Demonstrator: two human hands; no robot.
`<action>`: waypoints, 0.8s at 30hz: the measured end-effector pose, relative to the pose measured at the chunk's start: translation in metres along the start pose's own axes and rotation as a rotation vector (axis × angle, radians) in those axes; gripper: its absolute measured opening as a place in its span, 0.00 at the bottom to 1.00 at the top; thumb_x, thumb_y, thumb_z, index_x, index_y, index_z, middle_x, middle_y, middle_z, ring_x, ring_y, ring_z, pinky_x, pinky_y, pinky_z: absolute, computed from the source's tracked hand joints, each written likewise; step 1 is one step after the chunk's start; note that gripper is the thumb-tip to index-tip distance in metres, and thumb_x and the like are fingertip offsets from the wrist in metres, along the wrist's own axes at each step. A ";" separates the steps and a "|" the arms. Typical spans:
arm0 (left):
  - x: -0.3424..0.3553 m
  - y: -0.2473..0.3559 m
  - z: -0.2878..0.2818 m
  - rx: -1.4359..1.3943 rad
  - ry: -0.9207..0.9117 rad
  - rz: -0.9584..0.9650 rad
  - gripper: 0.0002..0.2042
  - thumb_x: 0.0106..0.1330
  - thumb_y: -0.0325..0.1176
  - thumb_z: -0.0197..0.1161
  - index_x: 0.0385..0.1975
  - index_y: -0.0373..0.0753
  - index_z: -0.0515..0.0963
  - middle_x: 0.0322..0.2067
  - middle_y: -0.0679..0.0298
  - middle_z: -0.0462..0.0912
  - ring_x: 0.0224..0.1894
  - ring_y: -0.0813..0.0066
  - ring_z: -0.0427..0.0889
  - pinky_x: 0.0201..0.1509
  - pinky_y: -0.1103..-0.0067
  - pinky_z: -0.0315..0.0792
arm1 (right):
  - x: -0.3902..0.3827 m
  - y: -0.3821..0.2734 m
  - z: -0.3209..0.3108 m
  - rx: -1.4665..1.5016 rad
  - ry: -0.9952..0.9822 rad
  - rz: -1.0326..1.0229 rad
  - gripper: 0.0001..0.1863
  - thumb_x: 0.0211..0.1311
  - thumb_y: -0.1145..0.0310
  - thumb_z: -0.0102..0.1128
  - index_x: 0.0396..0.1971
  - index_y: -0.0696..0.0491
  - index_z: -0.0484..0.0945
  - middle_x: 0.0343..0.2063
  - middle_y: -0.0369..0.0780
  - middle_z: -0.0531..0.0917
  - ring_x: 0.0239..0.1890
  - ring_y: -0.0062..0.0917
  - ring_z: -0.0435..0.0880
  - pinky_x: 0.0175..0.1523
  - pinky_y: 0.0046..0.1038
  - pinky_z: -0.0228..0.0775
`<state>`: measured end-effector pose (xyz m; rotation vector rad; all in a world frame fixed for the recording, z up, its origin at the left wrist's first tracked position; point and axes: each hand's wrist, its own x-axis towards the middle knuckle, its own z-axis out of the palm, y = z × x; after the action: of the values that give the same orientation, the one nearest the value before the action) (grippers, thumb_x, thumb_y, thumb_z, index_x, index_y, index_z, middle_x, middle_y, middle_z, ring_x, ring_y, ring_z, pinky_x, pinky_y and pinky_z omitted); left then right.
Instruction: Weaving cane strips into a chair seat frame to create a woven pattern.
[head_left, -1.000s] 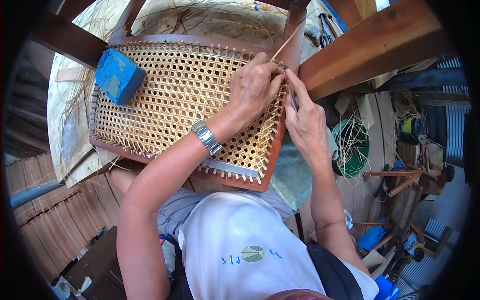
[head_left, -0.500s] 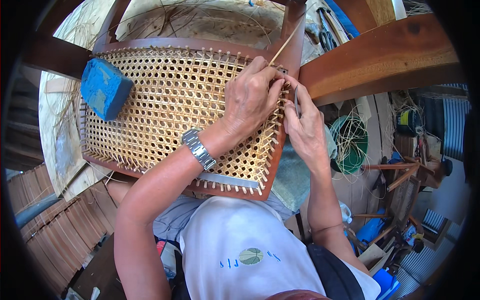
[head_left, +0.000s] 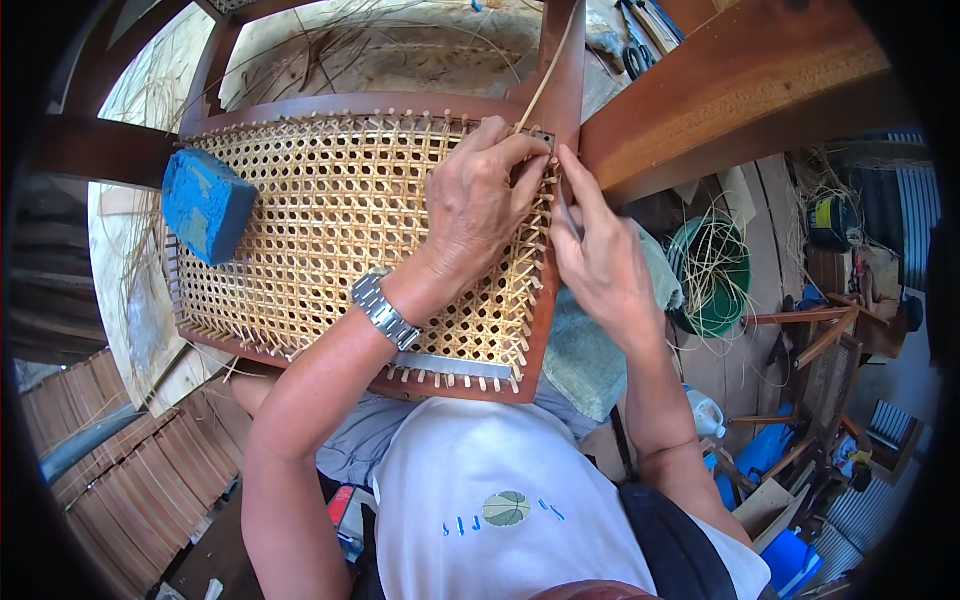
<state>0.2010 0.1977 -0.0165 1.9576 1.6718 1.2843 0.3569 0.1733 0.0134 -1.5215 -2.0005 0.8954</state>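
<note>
A woven cane seat panel (head_left: 330,220) lies over my lap, set in a reddish-brown wooden chair frame (head_left: 540,330) with short pegs standing along its edges. My left hand (head_left: 475,190), with a watch at the wrist, bends over the panel's far right corner, its thumb and forefinger closed together. A pale cane strand (head_left: 548,75) rises from between its fingers toward the top. Beside it, outside the frame's right edge, my right hand (head_left: 605,245) is closed round a slim grey metal tool (head_left: 566,195), mostly hidden; its forefinger reaches to the same corner.
A wet blue sponge (head_left: 208,205) rests on the panel's left end. A flat metal strip (head_left: 455,366) lies along its near edge. Wide wooden chair parts (head_left: 740,95) rise at right. Beyond are a green bucket (head_left: 715,300) of cane strands, a grey-green cloth (head_left: 590,350) and scissors (head_left: 634,50).
Both hands stay at the corner, the right fingertip now nearer the edge holes. The whole view has shifted slightly, with the chair appearing lower and farther left.
</note>
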 end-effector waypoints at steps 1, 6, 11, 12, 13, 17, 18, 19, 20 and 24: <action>0.000 0.000 0.000 0.002 -0.003 0.006 0.04 0.60 0.30 0.68 0.32 0.39 0.84 0.28 0.61 0.78 0.31 0.61 0.83 0.32 0.68 0.75 | -0.006 -0.003 -0.001 -0.076 0.008 0.032 0.28 0.64 0.76 0.56 0.65 0.53 0.66 0.35 0.57 0.83 0.39 0.52 0.84 0.40 0.45 0.76; -0.001 0.002 -0.005 -0.018 -0.075 -0.051 0.04 0.62 0.30 0.69 0.35 0.41 0.84 0.29 0.61 0.78 0.30 0.61 0.81 0.33 0.68 0.74 | -0.036 0.007 -0.003 0.136 0.164 -0.065 0.19 0.68 0.79 0.57 0.57 0.55 0.78 0.18 0.34 0.72 0.22 0.13 0.69 0.27 0.20 0.62; -0.002 -0.002 -0.006 0.111 -0.110 0.172 0.06 0.62 0.26 0.66 0.38 0.41 0.82 0.30 0.59 0.76 0.33 0.58 0.80 0.36 0.67 0.75 | -0.058 0.027 -0.003 0.142 0.186 0.032 0.13 0.68 0.77 0.59 0.51 0.55 0.82 0.16 0.30 0.69 0.20 0.10 0.63 0.25 0.18 0.58; 0.001 -0.002 -0.008 0.194 -0.163 0.228 0.06 0.62 0.24 0.64 0.38 0.39 0.81 0.30 0.58 0.75 0.35 0.58 0.79 0.38 0.67 0.76 | -0.061 0.030 -0.002 0.148 0.187 0.034 0.13 0.68 0.77 0.59 0.51 0.55 0.82 0.16 0.30 0.69 0.20 0.10 0.63 0.25 0.18 0.58; 0.005 -0.003 -0.010 0.197 -0.167 0.231 0.06 0.62 0.24 0.64 0.38 0.39 0.81 0.30 0.58 0.75 0.35 0.58 0.79 0.38 0.67 0.76 | -0.063 0.032 -0.002 0.147 0.150 0.051 0.13 0.68 0.76 0.60 0.51 0.54 0.83 0.16 0.30 0.69 0.20 0.10 0.63 0.25 0.19 0.58; 0.005 -0.006 -0.018 -0.022 -0.298 0.131 0.09 0.64 0.22 0.64 0.43 0.35 0.82 0.31 0.58 0.74 0.36 0.62 0.78 0.38 0.68 0.76 | -0.076 0.038 0.001 0.207 0.127 0.132 0.13 0.67 0.74 0.61 0.50 0.54 0.83 0.15 0.31 0.66 0.19 0.11 0.63 0.25 0.21 0.60; 0.003 -0.008 -0.022 0.012 -0.314 0.157 0.09 0.64 0.22 0.64 0.43 0.36 0.82 0.31 0.57 0.74 0.35 0.62 0.78 0.38 0.67 0.76 | -0.078 0.042 0.000 0.214 0.131 0.132 0.13 0.67 0.74 0.61 0.50 0.54 0.83 0.15 0.31 0.66 0.19 0.11 0.63 0.25 0.21 0.60; 0.000 -0.008 -0.024 0.044 -0.333 0.180 0.10 0.64 0.21 0.64 0.44 0.36 0.82 0.30 0.57 0.73 0.35 0.62 0.78 0.38 0.67 0.76 | -0.081 0.047 -0.001 0.188 0.130 0.130 0.13 0.67 0.74 0.61 0.50 0.54 0.83 0.15 0.32 0.66 0.19 0.12 0.62 0.25 0.21 0.59; 0.002 -0.005 -0.026 0.052 -0.341 0.207 0.12 0.63 0.19 0.61 0.45 0.36 0.81 0.31 0.56 0.72 0.36 0.60 0.77 0.41 0.67 0.75 | -0.085 0.051 -0.002 0.161 0.129 0.127 0.13 0.67 0.74 0.62 0.50 0.54 0.83 0.15 0.32 0.65 0.19 0.13 0.62 0.25 0.22 0.59; 0.008 0.001 -0.030 0.182 -0.415 0.334 0.15 0.59 0.16 0.57 0.47 0.33 0.78 0.36 0.52 0.73 0.40 0.56 0.77 0.48 0.65 0.74 | -0.092 0.055 -0.003 0.143 0.121 0.128 0.12 0.67 0.73 0.62 0.49 0.54 0.83 0.15 0.33 0.66 0.19 0.13 0.62 0.26 0.22 0.59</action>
<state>0.1790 0.1943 0.0049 2.4828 1.3358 0.7544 0.4197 0.0950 -0.0233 -1.5968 -1.7322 0.9511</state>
